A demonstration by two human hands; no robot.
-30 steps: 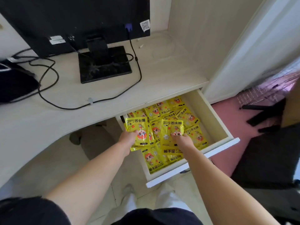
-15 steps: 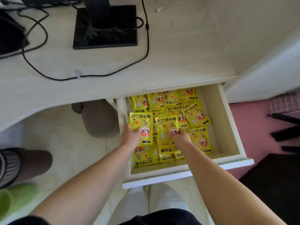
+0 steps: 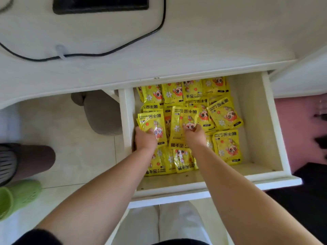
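Observation:
An open cream drawer (image 3: pixel 276 138) under the desk holds several yellow hand-warmer packets (image 3: pixel 224 114) spread over its left and middle. My left hand (image 3: pixel 144 139) grips one packet (image 3: pixel 150 121) at the drawer's left side. My right hand (image 3: pixel 193 135) grips another packet (image 3: pixel 183 117) near the middle. Both held packets stand up from the pile, their lower ends hidden by my fingers.
The white desk top (image 3: pixel 212 41) lies beyond the drawer, with a black cable (image 3: pixel 113 52) and a black monitor base (image 3: pixel 100 5). A grey stool (image 3: pixel 102 114) stands left of the drawer. A green shoe (image 3: pixel 16 197) is at far left; pink floor (image 3: pixel 300 121) at right.
The view has tilted down and closer over the drawer. Both hands keep hold of their packets in about the same places within the drawer.

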